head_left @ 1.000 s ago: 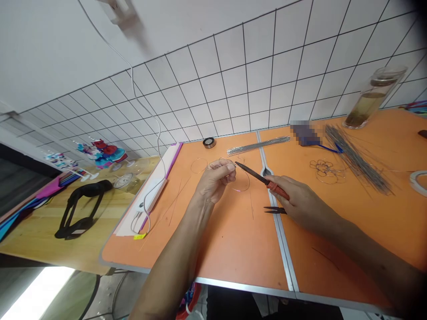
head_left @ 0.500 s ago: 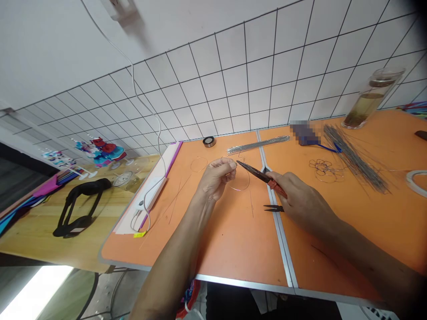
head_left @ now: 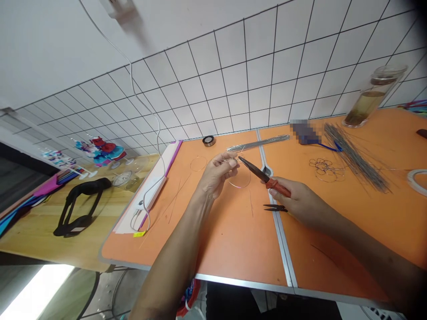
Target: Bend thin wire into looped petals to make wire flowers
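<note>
Over the orange table, my left hand pinches a thin wire loop between thumb and fingers. My right hand is closed round the red handles of long-nose pliers, whose dark tip points at the wire by my left fingertips. Small black snips lie on the table just beside my right hand.
A bundle of straight wires, a tape roll, a second wire ring, a wire flower, a dark wire pile and a glass jar sit toward the tiled wall. A white power strip lies at left.
My left hand has lifted the wire slightly toward the wall. The pliers' tip has followed it, and my right hand has slid back a little along the handles.
</note>
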A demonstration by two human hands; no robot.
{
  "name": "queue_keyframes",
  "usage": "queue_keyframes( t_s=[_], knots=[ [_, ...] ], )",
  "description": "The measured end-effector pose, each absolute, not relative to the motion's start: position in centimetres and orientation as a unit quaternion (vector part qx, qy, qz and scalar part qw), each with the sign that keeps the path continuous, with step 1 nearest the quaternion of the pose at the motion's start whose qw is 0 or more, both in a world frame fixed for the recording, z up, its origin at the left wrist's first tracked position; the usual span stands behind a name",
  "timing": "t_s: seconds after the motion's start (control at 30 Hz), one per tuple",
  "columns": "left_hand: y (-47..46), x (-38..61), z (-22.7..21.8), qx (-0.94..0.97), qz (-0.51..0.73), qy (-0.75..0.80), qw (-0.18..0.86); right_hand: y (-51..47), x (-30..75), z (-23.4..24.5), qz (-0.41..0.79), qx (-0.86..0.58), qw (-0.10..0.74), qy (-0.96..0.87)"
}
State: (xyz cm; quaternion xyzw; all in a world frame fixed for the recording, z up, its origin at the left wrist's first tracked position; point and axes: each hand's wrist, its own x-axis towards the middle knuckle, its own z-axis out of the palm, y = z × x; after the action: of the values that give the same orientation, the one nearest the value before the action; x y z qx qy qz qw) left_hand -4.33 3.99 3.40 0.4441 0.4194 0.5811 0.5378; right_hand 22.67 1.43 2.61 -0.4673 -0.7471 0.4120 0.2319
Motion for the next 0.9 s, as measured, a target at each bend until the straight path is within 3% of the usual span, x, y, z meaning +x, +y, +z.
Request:
queue_keyframes(
  t_s=[0.1,0.3,0.4,0.53,0.9],
  knots=[
    [3.92,-4.82,3.64,0.513,0.608,0.441,0.415,1.61,22.83,2.79,0.382,-0.489,0.225,-0.751],
    [3.21,-4.84,4.05,0.690,0.569,0.448,0.001,1.49,22.85,3.01,0.361,-0.481,0.240,-0.762],
    [3.32,-4.73,3.71,0.723,0.534,0.423,-0.114,1.43,22.84,2.89,0.358,-0.483,0.235,-0.764],
    [3.60,-4.80,3.50,0.736,0.506,0.414,-0.176,1.52,22.80,2.58,0.365,-0.473,0.241,-0.765],
    [3.33,-4.71,4.02,0.770,0.487,0.379,-0.161,1.29,22.85,2.77,0.424,-0.470,0.227,-0.740]
  ],
)
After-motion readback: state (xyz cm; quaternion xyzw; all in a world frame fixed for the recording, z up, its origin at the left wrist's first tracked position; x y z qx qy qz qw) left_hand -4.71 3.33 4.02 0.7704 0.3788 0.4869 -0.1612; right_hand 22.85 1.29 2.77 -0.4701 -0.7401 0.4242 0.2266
